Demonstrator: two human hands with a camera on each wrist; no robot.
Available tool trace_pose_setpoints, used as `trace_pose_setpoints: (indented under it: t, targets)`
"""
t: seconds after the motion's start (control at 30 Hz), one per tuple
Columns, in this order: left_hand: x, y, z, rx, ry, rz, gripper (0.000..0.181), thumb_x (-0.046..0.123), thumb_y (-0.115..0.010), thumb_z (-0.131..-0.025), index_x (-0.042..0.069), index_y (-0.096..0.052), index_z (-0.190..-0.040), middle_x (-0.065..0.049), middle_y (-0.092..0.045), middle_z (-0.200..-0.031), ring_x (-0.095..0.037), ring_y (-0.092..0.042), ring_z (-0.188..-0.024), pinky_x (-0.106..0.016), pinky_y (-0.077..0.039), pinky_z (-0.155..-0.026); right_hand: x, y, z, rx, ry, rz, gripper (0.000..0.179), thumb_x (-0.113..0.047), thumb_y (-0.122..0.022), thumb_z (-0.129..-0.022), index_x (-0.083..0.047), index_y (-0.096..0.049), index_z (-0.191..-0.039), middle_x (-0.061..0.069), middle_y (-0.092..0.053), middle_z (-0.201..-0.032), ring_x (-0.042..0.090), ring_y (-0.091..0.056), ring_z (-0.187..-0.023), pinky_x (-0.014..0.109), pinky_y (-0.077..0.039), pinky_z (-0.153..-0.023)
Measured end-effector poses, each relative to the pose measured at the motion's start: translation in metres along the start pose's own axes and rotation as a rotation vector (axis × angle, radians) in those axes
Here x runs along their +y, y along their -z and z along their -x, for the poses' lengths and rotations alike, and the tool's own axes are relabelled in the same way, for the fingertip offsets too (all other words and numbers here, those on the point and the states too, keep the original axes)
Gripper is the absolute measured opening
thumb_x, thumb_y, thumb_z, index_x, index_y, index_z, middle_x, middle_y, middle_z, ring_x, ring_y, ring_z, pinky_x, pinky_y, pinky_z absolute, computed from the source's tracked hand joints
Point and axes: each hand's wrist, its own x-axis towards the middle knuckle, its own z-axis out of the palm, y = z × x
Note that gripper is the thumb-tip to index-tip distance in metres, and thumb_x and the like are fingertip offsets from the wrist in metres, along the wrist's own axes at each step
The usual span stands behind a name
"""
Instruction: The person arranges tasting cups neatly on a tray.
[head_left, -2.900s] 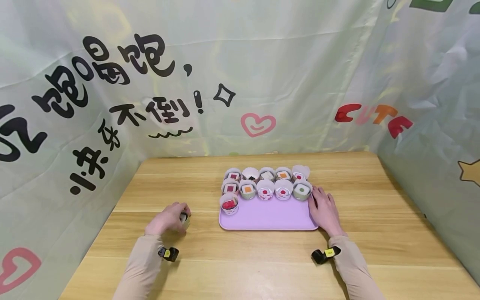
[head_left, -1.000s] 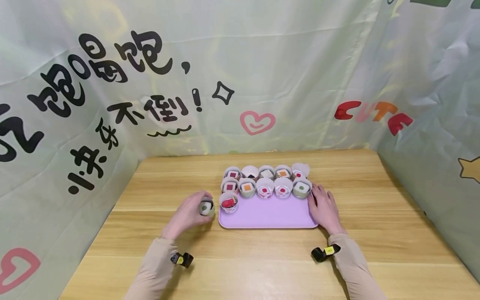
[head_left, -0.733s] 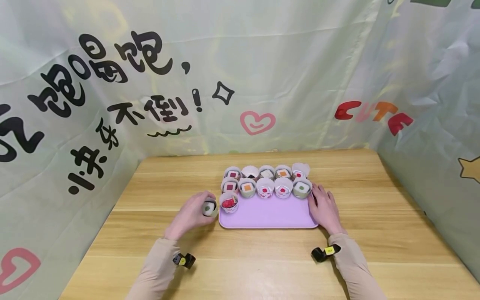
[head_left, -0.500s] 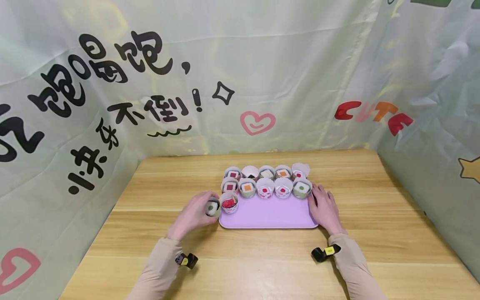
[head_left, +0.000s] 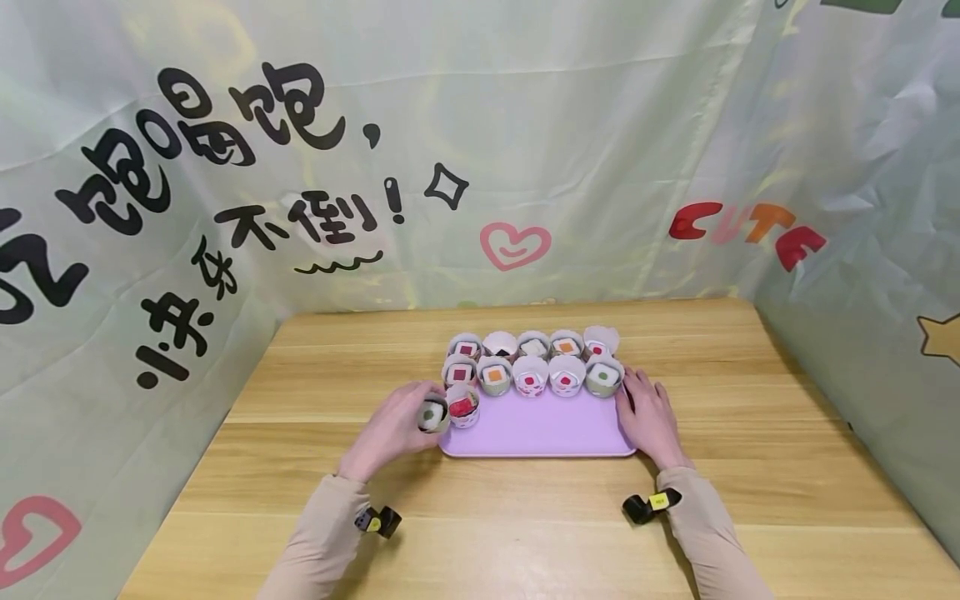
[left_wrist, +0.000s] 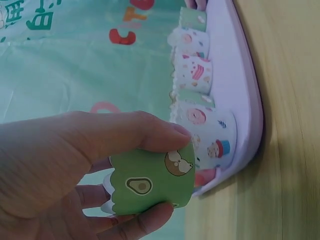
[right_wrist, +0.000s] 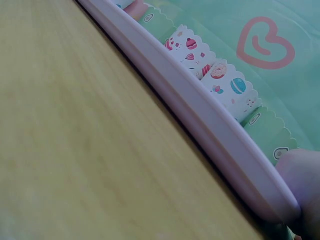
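My left hand [head_left: 396, 423] grips a green paper baking cup [left_wrist: 145, 180] printed with avocados, thumb on one side and fingers on the other. In the head view, a white piece with a green centre shows inside it. It is over the left edge of the lilac tray [head_left: 540, 429], right beside a white patterned paper cup [head_left: 463, 408] with a red filling. My right hand [head_left: 654, 417] rests along the tray's right edge, fingers stretched forward next to another green paper cup [head_left: 603, 377]. In the right wrist view, only part of that hand shows at the lower right.
Two rows of paper cups with coloured fillings stand across the back of the tray, including one with an orange square [head_left: 495, 377]. The tray lies on a wooden table [head_left: 487, 525]. A printed cloth backdrop [head_left: 585, 167] rises behind and at both sides.
My left hand has carried the green paper cup rightward from the table to the tray's left edge. The red-filled cup has shifted slightly right. My right hand has stayed put.
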Motion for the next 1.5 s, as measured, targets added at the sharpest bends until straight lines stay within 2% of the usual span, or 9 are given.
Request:
trace_pose_setpoints:
  t: [0.23, 0.33, 0.43, 0.57, 0.77, 0.9, 1.2, 1.5]
  targets:
    - [0.017, -0.003, -0.005, -0.037, 0.012, 0.037, 0.062, 0.015, -0.091, -0.068, 0.010, -0.062, -0.122, -0.009, -0.071, -0.118, -0.028, -0.067, -0.110, -0.048, -0.055, -0.098, 0.002, -0.001, -0.001, -0.022, -0.013, -0.004, 0.045, -0.011, -0.044, -0.102, 0.013, -0.050, -0.139, 0.034, -0.043, -0.150, 0.053, -0.033, -0.144, 0.068, -0.016, -0.121]
    - [0.026, -0.006, -0.009, -0.051, -0.006, 0.064, 0.061, 0.018, -0.090, -0.069, 0.012, -0.062, -0.123, -0.011, -0.069, -0.125, -0.031, -0.065, -0.116, -0.051, -0.052, -0.103, 0.002, -0.002, -0.001, -0.020, -0.012, -0.006, 0.045, -0.011, -0.044, -0.102, 0.014, -0.050, -0.139, 0.034, -0.043, -0.150, 0.053, -0.033, -0.144, 0.068, -0.016, -0.121]
    - [0.033, -0.012, -0.014, -0.063, -0.050, 0.080, 0.060, 0.020, -0.089, -0.072, 0.011, -0.061, -0.124, -0.013, -0.068, -0.128, -0.032, -0.064, -0.119, -0.051, -0.050, -0.105, 0.002, -0.002, -0.001, -0.015, -0.008, -0.006, 0.044, -0.011, -0.045, -0.101, 0.014, -0.051, -0.138, 0.034, -0.044, -0.150, 0.054, -0.033, -0.144, 0.068, -0.017, -0.121]
    - [0.042, -0.021, -0.020, -0.077, -0.083, 0.063, 0.059, 0.023, -0.088, -0.074, 0.010, -0.060, -0.124, -0.011, -0.068, -0.124, -0.029, -0.064, -0.117, -0.048, -0.052, -0.103, 0.003, -0.002, 0.000, -0.015, -0.008, -0.005, 0.044, -0.011, -0.045, -0.102, 0.014, -0.051, -0.138, 0.034, -0.044, -0.150, 0.053, -0.033, -0.144, 0.068, -0.017, -0.121]
    - [0.054, -0.033, -0.032, -0.081, -0.080, -0.015, 0.060, 0.028, -0.087, -0.075, 0.011, -0.061, -0.126, -0.011, -0.067, -0.126, -0.029, -0.063, -0.117, -0.049, -0.049, -0.107, 0.003, -0.002, 0.000, 0.008, 0.000, -0.006, 0.043, -0.011, -0.046, -0.101, 0.013, -0.053, -0.136, 0.034, -0.045, -0.148, 0.054, -0.036, -0.142, 0.069, -0.018, -0.120]
    - [0.057, -0.042, -0.040, -0.070, -0.087, -0.077, 0.061, 0.029, -0.087, -0.075, 0.012, -0.061, -0.127, -0.011, -0.067, -0.126, -0.031, -0.063, -0.117, -0.054, -0.046, -0.107, 0.002, -0.003, 0.000, 0.011, 0.004, -0.006, 0.043, -0.011, -0.047, -0.101, 0.014, -0.054, -0.135, 0.034, -0.046, -0.148, 0.054, -0.036, -0.142, 0.069, -0.019, -0.119]
    - [0.055, -0.059, -0.045, 0.030, -0.051, -0.188, 0.064, 0.033, -0.086, -0.078, 0.014, -0.060, -0.133, -0.010, -0.067, -0.126, -0.031, -0.061, -0.117, -0.057, -0.049, -0.097, 0.001, -0.002, 0.000, 0.004, -0.002, 0.001, 0.041, -0.010, -0.046, -0.102, 0.013, -0.054, -0.135, 0.033, -0.046, -0.148, 0.053, -0.036, -0.143, 0.067, -0.019, -0.121]
    - [0.056, -0.064, -0.048, 0.082, -0.007, -0.230, 0.062, 0.033, -0.087, -0.077, 0.016, -0.063, -0.131, -0.010, -0.069, -0.125, -0.031, -0.064, -0.112, -0.053, -0.054, -0.091, 0.001, -0.001, 0.000, -0.003, -0.008, 0.002, 0.043, -0.011, -0.045, -0.102, 0.013, -0.052, -0.136, 0.033, -0.045, -0.149, 0.052, -0.035, -0.144, 0.067, -0.018, -0.122]
